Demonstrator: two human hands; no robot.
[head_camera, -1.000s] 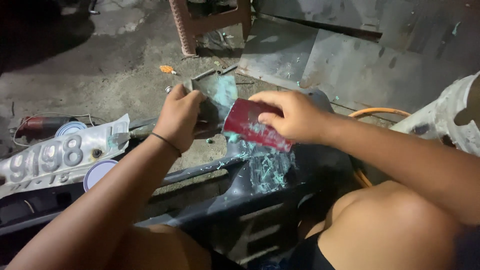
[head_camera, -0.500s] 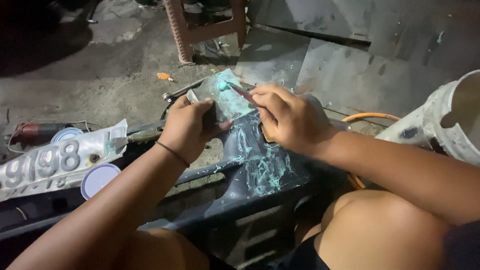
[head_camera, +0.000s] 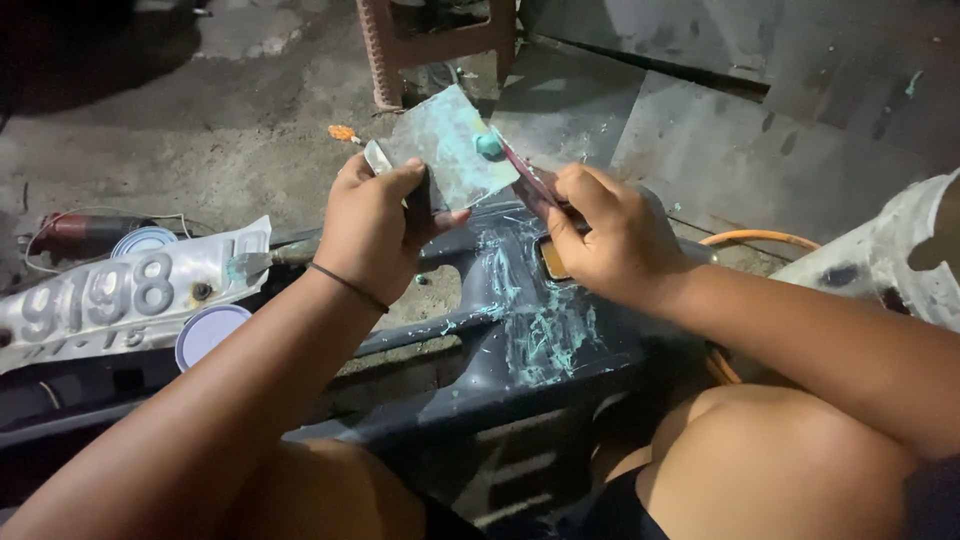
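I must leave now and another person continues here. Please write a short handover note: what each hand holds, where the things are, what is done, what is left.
Left hand: grips a small flat board smeared with teal putty, tilted up.
Right hand: pinches a thin red spreader, its edge at a putty blob on the board.
Below the hands: dark plastic panel, teal putty already smeared on its middle.
Left on the ground: number plate, two round lids.
Done: some putty is on the panel.
Left: the smears look rough, not smoothed; the blob is still on the board.
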